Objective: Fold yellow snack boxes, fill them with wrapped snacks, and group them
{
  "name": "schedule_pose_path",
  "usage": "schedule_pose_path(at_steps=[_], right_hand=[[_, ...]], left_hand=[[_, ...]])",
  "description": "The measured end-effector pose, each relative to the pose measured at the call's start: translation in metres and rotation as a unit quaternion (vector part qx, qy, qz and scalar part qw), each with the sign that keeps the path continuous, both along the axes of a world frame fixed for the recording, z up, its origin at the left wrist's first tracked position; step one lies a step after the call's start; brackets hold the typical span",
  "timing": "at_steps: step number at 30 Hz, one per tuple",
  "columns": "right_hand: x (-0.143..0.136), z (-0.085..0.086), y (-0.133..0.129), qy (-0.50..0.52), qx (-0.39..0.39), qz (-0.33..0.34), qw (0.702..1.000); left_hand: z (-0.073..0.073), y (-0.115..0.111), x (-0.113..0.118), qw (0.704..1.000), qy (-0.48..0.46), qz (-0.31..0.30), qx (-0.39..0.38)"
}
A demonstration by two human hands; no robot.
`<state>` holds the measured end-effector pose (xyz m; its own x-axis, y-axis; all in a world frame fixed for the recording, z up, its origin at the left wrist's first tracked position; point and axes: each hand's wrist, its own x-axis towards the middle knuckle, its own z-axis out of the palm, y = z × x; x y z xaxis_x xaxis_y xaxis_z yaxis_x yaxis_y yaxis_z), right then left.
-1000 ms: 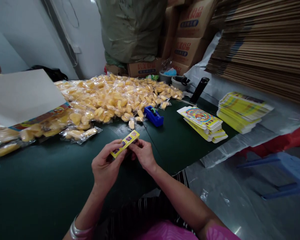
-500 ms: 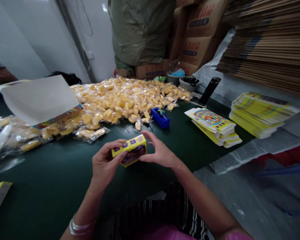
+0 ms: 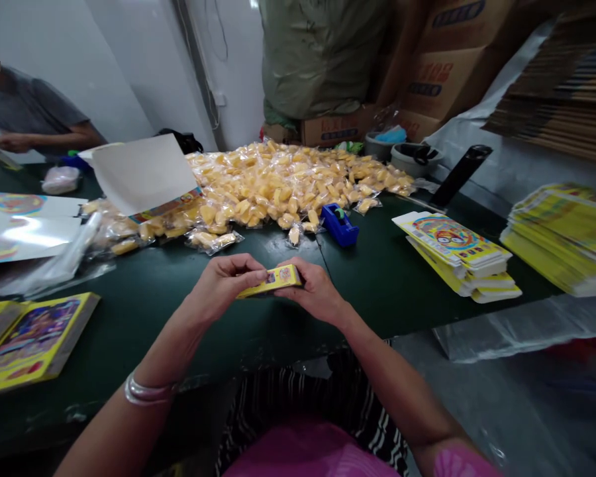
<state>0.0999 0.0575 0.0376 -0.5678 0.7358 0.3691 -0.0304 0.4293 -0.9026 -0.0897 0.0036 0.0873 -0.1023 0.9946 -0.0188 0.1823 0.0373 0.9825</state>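
Note:
A small yellow printed carton [image 3: 273, 281] is held between both hands above the green table. My left hand [image 3: 227, 283] grips its left end, thumb lying along the near upper edge. My right hand [image 3: 314, 289] is closed around the other end, fingers behind and thumb in front. One narrow yellow side of the carton faces up; its far side is hidden by my fingers. Beyond the hands lies a big pile of yellow pieces in clear wrappers [image 3: 273, 189], and a blue tape dispenser [image 3: 340, 225] stands at its near edge.
Flat yellow cartons [image 3: 457, 242] are stacked on the right, with another stack [image 3: 566, 232] beyond. Packed yellow boxes [image 3: 40, 338] lie at left. An open white box [image 3: 144, 172] rests on the pile. At the far left a person [image 3: 44, 109] sits at the table.
My right hand has gone from spread fingers beside the carton to gripping its end. The carton has been tilted so a narrow side shows. The view has swung left.

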Motion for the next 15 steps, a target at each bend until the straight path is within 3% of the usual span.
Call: schedule_pose_path(at_steps=[4,7,9,12,15], right_hand=[[-0.005,-0.007,-0.010,0.032,-0.081,0.034,0.996],[-0.018,-0.015,-0.013,0.098,-0.183,0.041,0.977],[-0.031,-0.019,-0.013,0.170,-0.276,0.050,0.945],[-0.052,-0.023,-0.016,0.253,-0.400,0.081,0.877],[-0.066,-0.027,-0.028,0.260,-0.458,0.113,0.842]], left_hand=[[0.001,0.004,-0.015,0.999,-0.033,0.023,-0.031],[-0.006,-0.008,-0.029,0.993,-0.083,0.072,0.031],[-0.018,-0.024,-0.033,0.990,-0.091,0.084,0.060],[-0.040,-0.047,-0.031,0.993,-0.025,0.099,0.050],[-0.053,-0.062,-0.028,0.992,-0.004,0.124,0.030]])
